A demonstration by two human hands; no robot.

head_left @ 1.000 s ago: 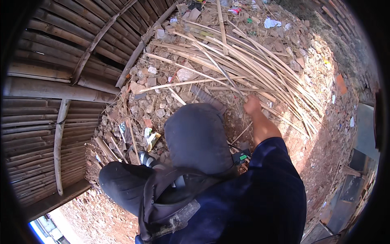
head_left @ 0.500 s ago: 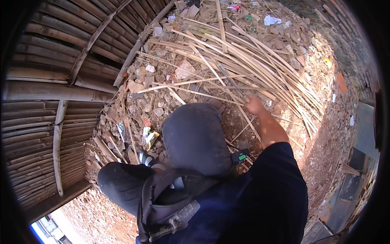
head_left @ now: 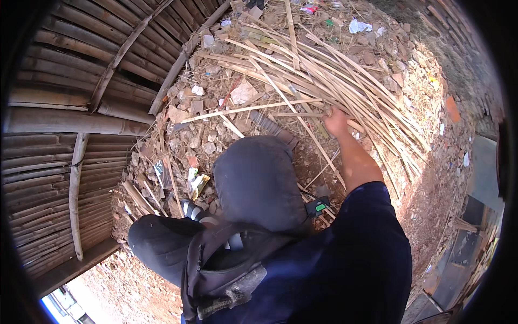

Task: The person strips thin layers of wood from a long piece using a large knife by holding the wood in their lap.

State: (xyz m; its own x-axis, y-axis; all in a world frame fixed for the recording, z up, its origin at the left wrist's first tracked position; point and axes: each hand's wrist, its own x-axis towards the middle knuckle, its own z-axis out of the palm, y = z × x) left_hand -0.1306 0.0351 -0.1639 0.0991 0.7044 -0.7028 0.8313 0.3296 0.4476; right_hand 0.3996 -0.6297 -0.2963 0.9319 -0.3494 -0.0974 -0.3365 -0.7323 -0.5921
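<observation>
My right hand (head_left: 335, 122) reaches forward to the near edge of a heap of split bamboo strips (head_left: 324, 70). Its fingers are curled closed, and what lies in them is too small and hidden to make out. A short strip (head_left: 294, 114) runs along the ground up to the fingers. Just left of the hand, one long pale strip (head_left: 248, 110) lies crosswise, and another loose strip (head_left: 302, 120) slants down across it. My left hand is not in view.
A slatted bamboo wall (head_left: 59, 129) rises at the left. Stones, broken brick and a crumpled wrapper (head_left: 199, 184) litter the ground around my bent knee (head_left: 259, 181). A small dark device with a green display (head_left: 320, 207) is beside the knee. White litter (head_left: 360, 26) lies beyond the heap.
My right hand has moved slightly forward, toward the heap. Two thin strips that lay across the stones left of it have gone from there, exposing a dark ridged piece on the ground.
</observation>
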